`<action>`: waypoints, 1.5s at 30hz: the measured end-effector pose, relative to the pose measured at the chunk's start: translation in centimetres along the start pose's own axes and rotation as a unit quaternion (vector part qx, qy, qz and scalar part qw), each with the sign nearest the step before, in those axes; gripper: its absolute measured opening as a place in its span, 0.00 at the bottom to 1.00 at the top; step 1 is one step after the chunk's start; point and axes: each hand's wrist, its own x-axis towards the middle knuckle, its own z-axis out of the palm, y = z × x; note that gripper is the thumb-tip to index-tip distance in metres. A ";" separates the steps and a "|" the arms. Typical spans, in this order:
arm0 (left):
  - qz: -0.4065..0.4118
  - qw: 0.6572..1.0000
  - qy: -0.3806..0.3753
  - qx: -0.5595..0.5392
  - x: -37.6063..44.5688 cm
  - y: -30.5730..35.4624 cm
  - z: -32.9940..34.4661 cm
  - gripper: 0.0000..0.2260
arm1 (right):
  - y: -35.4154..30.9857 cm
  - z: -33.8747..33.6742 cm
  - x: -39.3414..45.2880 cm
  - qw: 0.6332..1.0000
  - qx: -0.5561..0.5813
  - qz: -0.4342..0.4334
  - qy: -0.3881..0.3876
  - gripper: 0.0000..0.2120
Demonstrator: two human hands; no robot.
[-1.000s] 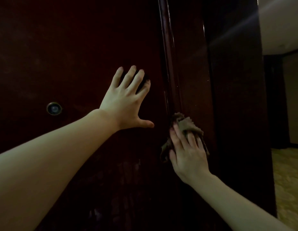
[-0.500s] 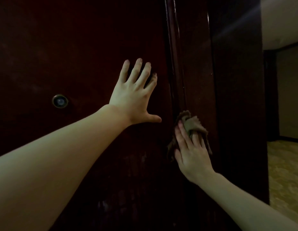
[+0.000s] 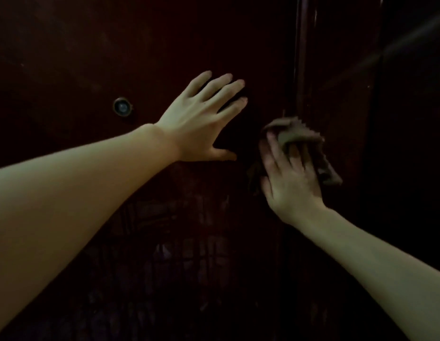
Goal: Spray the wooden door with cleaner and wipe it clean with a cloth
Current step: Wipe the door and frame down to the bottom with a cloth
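Note:
The dark reddish-brown wooden door (image 3: 96,45) fills most of the view. My left hand (image 3: 201,124) lies flat on it with fingers spread, holding nothing. My right hand (image 3: 287,175) presses a crumpled brown-grey cloth (image 3: 297,134) against the door's right edge, beside the vertical moulding (image 3: 303,57). The cloth sticks out above and to the right of my fingers. Faint wet streaks (image 3: 189,230) show on the door below my hands. No spray bottle is in view.
A round brass peephole (image 3: 122,107) sits in the door, left of my left hand. Right of the moulding runs the dark door frame (image 3: 349,70), with a darker panel (image 3: 415,119) beyond it.
The view has shifted left, so the corridor on the right has left the frame. My right hand with the cloth has moved slightly up the door edge. My left hand stays flat on the door.

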 end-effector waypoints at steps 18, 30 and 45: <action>-0.092 0.993 -0.073 0.012 -9.8 1.3 -0.4 0.39 | -3.7 1.9 -2.0 0.989 0.040 -0.143 0.006 0.32; -0.127 0.984 -0.121 0.023 -12.9 0.4 -1.4 0.45 | -6.0 1.0 1.2 0.989 0.081 -0.118 0.036 0.31; -0.124 0.979 -0.162 0.012 -16.5 -0.4 -1.9 0.47 | -10.1 2.0 1.6 0.969 0.132 -0.203 0.057 0.30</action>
